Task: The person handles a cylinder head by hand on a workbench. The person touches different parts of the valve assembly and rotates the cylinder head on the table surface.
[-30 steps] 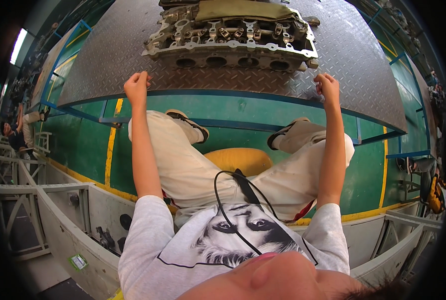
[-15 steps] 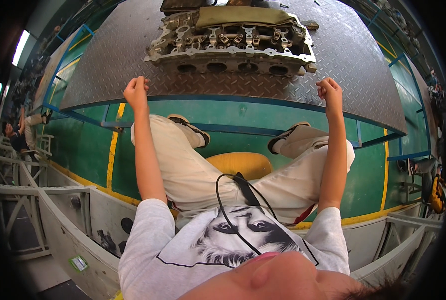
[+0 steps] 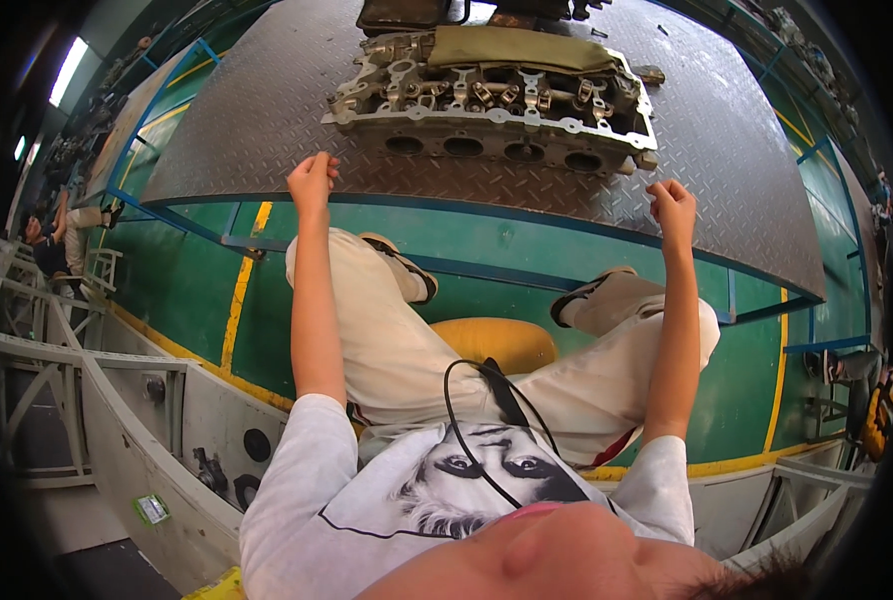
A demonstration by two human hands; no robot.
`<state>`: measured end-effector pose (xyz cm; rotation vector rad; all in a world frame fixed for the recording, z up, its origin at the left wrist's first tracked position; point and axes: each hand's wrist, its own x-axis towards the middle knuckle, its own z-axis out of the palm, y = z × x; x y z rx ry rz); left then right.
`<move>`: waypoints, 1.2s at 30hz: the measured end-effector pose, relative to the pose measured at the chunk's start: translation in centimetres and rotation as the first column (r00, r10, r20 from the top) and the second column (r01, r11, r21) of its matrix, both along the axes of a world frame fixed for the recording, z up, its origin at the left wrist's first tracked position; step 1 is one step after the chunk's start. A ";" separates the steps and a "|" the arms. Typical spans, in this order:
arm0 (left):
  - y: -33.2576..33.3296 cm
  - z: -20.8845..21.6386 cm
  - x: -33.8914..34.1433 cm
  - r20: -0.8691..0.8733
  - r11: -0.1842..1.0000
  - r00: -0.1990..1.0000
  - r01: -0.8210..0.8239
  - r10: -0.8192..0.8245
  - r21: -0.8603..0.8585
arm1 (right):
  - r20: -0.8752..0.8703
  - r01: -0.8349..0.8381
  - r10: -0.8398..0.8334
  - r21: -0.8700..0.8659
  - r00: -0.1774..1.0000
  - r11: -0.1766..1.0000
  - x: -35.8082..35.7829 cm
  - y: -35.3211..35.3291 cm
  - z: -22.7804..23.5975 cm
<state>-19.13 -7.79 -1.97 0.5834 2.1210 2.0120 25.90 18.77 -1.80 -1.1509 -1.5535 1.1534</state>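
Observation:
An engine cylinder head (image 3: 487, 112) lies on the dark checker-plate tabletop (image 3: 257, 110), its row of round ports toward me. An olive folded cloth (image 3: 523, 47) is draped along its far side. My left hand (image 3: 313, 184) rests near the table's front edge, left of the cylinder head and apart from it. Its fingers are curled in, and nothing shows in them. My right hand (image 3: 674, 212) is just right of the head's near corner, by the same edge. Those fingers are bent into a loose fist, with no object visible.
Dark parts (image 3: 412, 14) sit behind the cylinder head, and small bolts lie farther back. A yellow stool (image 3: 497, 343) is under me. Behind me runs a pale metal frame (image 3: 137, 400). Another person (image 3: 52, 240) sits far left. A black cable (image 3: 449, 400) loops over my lap.
The whole view has tilted and shifted, so the table and cylinder head appear farther right and lower. My hands stay curled beside the cylinder head, the right one bent slightly more inward.

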 end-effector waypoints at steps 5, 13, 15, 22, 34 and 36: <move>1.2 -0.8 -0.8 0.134 0.999 0.990 0.043 -0.042 -0.001 | 0.162 0.085 -0.119 0.203 0.980 0.976 -1.1 1.3 -0.7; 3.3 -0.5 -1.2 0.272 0.977 0.959 0.024 -0.083 0.213 | -0.039 0.150 -0.147 0.090 0.988 0.985 -1.9 2.1 0.1; 3.2 -0.4 -0.9 0.352 0.940 0.930 -0.019 -0.109 0.341 | -0.172 0.139 -0.130 0.037 0.976 0.990 -1.9 2.0 0.3; 1.9 -0.4 -0.2 0.264 0.883 0.953 0.010 -0.151 0.470 | -0.150 0.152 -0.131 0.139 0.980 0.979 -1.0 1.2 -0.1; 0.7 2.0 1.5 0.233 0.718 0.875 0.169 -0.425 0.675 | -0.260 0.036 -0.001 0.132 0.966 0.991 -0.3 -4.1 2.7; 0.5 2.1 1.8 0.241 0.674 0.838 0.188 -0.489 0.714 | -0.325 -0.150 0.185 0.129 0.927 0.980 -0.6 -4.2 3.3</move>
